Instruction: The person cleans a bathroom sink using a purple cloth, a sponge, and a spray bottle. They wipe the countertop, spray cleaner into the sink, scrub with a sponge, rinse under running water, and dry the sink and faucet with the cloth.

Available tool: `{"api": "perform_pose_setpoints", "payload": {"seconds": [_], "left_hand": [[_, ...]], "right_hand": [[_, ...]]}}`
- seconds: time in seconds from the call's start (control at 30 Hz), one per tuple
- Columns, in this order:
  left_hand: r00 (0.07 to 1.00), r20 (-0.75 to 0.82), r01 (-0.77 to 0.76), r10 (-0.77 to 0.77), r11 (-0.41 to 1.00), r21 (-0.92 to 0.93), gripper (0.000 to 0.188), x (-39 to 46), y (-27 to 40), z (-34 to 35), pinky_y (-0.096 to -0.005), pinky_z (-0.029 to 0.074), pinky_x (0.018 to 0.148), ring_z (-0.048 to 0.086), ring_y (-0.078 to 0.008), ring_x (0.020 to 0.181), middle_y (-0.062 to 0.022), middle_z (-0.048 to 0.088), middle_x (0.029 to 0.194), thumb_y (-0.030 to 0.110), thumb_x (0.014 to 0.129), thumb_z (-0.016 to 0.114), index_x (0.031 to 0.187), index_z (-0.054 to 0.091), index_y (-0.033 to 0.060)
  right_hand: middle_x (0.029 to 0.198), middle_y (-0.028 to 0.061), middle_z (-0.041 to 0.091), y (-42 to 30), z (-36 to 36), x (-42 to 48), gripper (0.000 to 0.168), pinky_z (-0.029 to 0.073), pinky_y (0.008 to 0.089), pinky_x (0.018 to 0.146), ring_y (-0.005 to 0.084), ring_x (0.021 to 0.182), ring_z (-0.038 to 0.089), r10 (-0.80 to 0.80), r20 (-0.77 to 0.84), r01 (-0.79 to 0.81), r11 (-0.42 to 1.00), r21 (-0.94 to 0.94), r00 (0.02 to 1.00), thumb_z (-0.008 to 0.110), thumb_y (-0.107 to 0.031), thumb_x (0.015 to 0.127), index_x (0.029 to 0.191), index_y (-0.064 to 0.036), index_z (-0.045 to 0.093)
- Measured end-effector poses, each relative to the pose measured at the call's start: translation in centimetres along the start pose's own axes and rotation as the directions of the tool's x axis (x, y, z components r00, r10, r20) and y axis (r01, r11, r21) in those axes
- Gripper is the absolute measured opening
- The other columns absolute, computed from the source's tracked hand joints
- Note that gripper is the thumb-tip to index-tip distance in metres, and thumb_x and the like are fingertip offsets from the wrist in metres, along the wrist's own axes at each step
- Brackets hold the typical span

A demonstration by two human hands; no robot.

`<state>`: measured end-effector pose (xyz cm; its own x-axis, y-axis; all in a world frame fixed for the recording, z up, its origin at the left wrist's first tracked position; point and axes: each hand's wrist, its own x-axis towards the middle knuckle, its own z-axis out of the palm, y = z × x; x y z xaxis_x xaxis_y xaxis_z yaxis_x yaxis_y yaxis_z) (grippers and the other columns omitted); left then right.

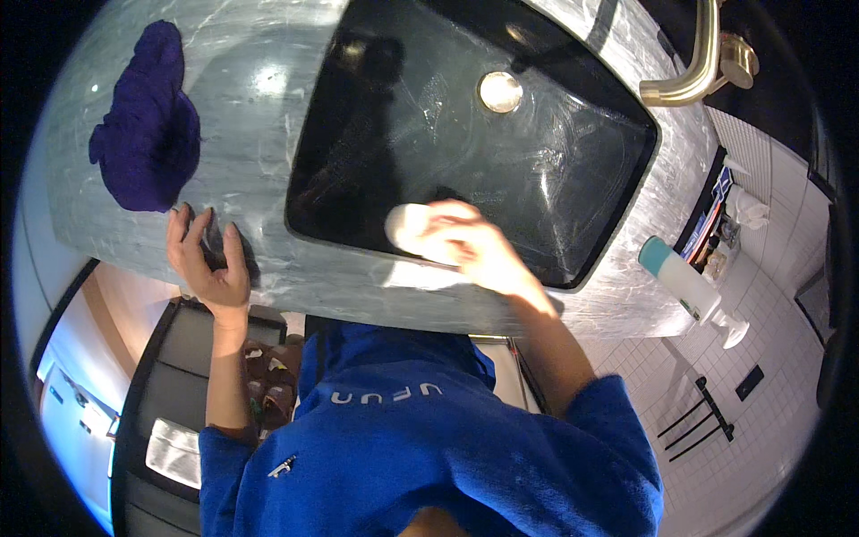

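My right hand (470, 241) is closed around a white, rounded object (406, 228), blurred, at the near edge of the dark basin (376, 154); its exact kind cannot be told. On the grey marbled countertop (235, 148), left of the basin, rests my left hand (213, 265) with fingers apart and nothing in it. Just beyond its fingertips lies a crumpled purple cloth (151, 127). Whitish streaks mark the basin floor around a round metal drain cover (500, 92).
A brass faucet (698, 67) reaches over the basin's right rim. At the counter's right end stands a white pump bottle (684, 282) with a teal base. Beyond are a black shelf with small items and a black wall rack (701, 419). Dark drawers (168, 376) lie below left.
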<state>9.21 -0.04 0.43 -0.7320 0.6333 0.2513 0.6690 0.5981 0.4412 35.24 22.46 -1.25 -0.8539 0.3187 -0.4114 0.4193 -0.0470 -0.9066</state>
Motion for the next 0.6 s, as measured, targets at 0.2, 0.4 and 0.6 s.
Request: {"api": "perform_pose_setpoints", "payload": {"seconds": [0.2, 0.4, 0.6], "left_hand": [[1.000, -0.009, 0.019, -0.019, 0.999, -0.027, 0.026, -0.8, -0.4, -0.3, -0.0439, 0.036, 0.102, 0.043, -0.0351, 0.125, -0.0207, 0.048, 0.130, 0.009, 0.089, 0.062, 0.113, 0.058, -0.0021], [1.000, -0.001, 0.028, -0.028, 0.997, -0.073, 0.026, -0.4, -0.3, 0.1, -0.0462, 0.036, 0.103, 0.040, -0.0362, 0.127, -0.0193, 0.044, 0.132, 0.009, 0.090, 0.061, 0.113, 0.059, -0.0010], [0.999, 0.015, 0.035, -0.034, 0.998, -0.048, 0.026, -0.8, -0.8, 0.2, -0.0466, 0.035, 0.104, 0.038, -0.0362, 0.129, -0.0190, 0.043, 0.133, 0.010, 0.090, 0.060, 0.114, 0.058, 0.0001]], "right_hand": [[0.096, 0.0090, 0.060, 2.0, -7.4, -7.0, 0.022, 0.047, 0.0337, 0.086, 0.0251, 0.101, 0.056, 0.179, 0.048, -0.168, 0.971, -0.172, 0.983, 0.059, 0.011, 0.072, 0.087, -0.005, 0.065], [0.096, 0.0144, 0.061, 4.8, -13.2, -10.9, 0.011, 0.045, 0.0383, 0.086, 0.0319, 0.099, 0.055, 0.236, -0.096, -0.144, 0.197, -0.970, 0.967, 0.053, -0.002, 0.074, 0.082, 0.000, 0.061], [0.088, 0.0151, 0.058, 7.8, -15.4, -6.3, 0.017, 0.045, 0.0399, 0.080, 0.0305, 0.088, 0.056, -0.087, -0.521, -0.313, 0.713, -0.628, 0.849, 0.050, -0.017, 0.087, 0.086, -0.004, 0.060]]}}
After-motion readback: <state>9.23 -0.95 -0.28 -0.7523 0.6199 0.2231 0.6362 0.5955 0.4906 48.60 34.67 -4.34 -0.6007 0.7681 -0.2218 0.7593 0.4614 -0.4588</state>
